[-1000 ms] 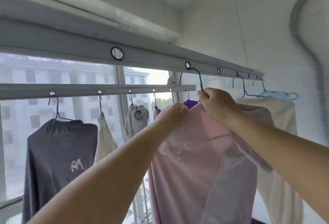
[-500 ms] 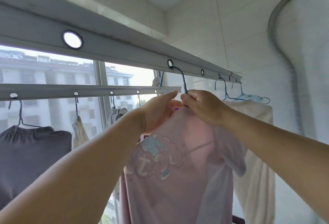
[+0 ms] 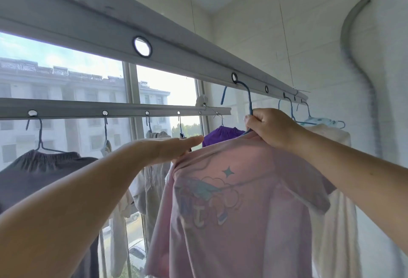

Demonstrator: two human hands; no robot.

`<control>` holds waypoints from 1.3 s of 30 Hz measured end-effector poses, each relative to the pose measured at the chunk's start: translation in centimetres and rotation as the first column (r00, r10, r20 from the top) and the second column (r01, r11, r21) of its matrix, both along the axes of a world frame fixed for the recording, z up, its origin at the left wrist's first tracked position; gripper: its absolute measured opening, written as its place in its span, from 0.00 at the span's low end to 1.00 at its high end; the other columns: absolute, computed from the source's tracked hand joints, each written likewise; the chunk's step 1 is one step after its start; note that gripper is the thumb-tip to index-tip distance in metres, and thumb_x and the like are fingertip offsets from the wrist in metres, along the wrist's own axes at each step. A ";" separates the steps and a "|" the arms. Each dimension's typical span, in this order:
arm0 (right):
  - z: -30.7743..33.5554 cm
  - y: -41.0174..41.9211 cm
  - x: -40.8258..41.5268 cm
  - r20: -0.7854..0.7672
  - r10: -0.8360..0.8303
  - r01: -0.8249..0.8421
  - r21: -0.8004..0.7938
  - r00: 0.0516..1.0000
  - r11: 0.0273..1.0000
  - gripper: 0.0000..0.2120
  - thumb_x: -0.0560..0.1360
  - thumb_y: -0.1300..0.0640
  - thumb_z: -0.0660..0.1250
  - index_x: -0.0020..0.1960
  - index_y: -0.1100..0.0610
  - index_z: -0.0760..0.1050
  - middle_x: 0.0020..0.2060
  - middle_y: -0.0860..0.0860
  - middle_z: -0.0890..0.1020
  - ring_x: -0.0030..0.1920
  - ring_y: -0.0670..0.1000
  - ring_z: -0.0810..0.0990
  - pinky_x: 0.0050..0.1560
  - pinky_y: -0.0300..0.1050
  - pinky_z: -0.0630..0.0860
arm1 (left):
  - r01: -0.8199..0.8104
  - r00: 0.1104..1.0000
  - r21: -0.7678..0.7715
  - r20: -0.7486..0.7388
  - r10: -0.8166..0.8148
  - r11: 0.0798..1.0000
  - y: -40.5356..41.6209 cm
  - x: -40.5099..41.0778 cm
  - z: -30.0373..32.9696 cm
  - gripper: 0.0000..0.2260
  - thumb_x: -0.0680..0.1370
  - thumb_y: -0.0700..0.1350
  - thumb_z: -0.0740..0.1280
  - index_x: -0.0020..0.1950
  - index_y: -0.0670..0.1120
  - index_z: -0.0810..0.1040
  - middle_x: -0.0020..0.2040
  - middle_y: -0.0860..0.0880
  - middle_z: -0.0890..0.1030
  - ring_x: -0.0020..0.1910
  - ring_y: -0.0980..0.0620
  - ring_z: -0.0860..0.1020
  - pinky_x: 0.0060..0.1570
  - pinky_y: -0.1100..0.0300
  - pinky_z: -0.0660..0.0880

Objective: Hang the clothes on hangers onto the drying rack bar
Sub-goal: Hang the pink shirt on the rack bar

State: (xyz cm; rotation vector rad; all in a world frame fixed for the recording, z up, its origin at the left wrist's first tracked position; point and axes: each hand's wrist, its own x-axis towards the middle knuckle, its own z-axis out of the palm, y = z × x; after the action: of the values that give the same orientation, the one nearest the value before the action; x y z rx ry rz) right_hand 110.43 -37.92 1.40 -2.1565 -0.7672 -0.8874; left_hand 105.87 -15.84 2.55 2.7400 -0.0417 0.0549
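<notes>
Right hand point(image 3: 271, 127) grips blue hanger point(image 3: 248, 98) hooked upright through bar point(image 3: 187, 61).

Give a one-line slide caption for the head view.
Pink shirt on blue hanger hooked into near bar; right hand grips its neck, left hand flat on shoulder.

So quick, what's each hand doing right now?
Left hand: open, straight fingers touching the pink T-shirt at its shoulder.
Right hand: closed around the blue hanger at its neck.

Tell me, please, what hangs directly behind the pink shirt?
Behind the pink shirt a purple garment peeks over its collar, hung on the farther bar. The shirt covers everything below its top edge.
</notes>
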 end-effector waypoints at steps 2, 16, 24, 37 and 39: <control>0.0 0.0 0.2 0.004 -0.048 0.049 -0.024 0.999 0.999 0.18 0.79 0.54 0.56 0.34 0.62 0.70 0.31 0.55 0.73 0.34 0.54 0.70 0.33 0.45 0.63 | -0.058 0.996 0.092 0.077 0.051 0.994 0.5 0.0 0.3 0.35 0.72 0.71 0.44 0.58 0.50 0.77 0.68 0.47 0.71 0.67 0.48 0.67 0.69 0.52 0.57; -0.5 -0.2 1.1 0.051 -0.171 0.172 -0.017 0.984 0.985 0.19 0.80 0.52 0.53 0.31 0.52 0.63 0.28 0.48 0.70 0.34 0.53 0.70 0.36 0.44 0.61 | 0.023 0.771 0.476 0.552 -0.319 0.879 -1.7 -0.5 0.7 0.11 0.76 0.49 0.64 0.48 0.40 0.76 0.48 0.45 0.79 0.49 0.47 0.76 0.52 0.52 0.73; -0.8 -0.4 1.0 -0.033 -0.001 0.005 0.107 0.999 0.994 0.18 0.81 0.54 0.52 0.36 0.56 0.71 0.33 0.53 0.77 0.31 0.46 0.72 0.31 0.36 0.66 | -0.009 0.916 0.297 0.386 -0.111 0.955 -3.9 -0.9 -0.2 0.13 0.77 0.51 0.62 0.52 0.43 0.78 0.49 0.44 0.79 0.48 0.48 0.75 0.49 0.58 0.71; -0.8 -0.2 0.3 0.008 -0.026 0.025 0.094 1.000 0.995 0.18 0.81 0.55 0.51 0.44 0.63 0.75 0.41 0.58 0.81 0.41 0.54 0.77 0.35 0.36 0.66 | -0.018 0.927 -0.216 0.361 0.096 0.976 -7.3 -1.7 -2.5 0.14 0.80 0.44 0.58 0.63 0.40 0.72 0.58 0.40 0.76 0.47 0.49 0.73 0.38 0.63 0.70; -0.7 -0.2 0.3 0.005 -0.029 0.029 0.089 1.000 0.996 0.19 0.81 0.54 0.51 0.47 0.65 0.76 0.43 0.60 0.81 0.42 0.55 0.77 0.36 0.42 0.67 | 0.000 0.924 -0.257 0.371 0.098 0.967 -7.8 -2.3 -2.4 0.15 0.79 0.46 0.57 0.62 0.42 0.73 0.56 0.40 0.77 0.46 0.49 0.71 0.37 0.62 0.67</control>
State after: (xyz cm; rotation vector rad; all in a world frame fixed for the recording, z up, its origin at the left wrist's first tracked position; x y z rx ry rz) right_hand 110.70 -38.12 0.65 -2.0923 -0.6881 -0.9267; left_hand 103.61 -23.61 0.14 2.4353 -0.0683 0.5692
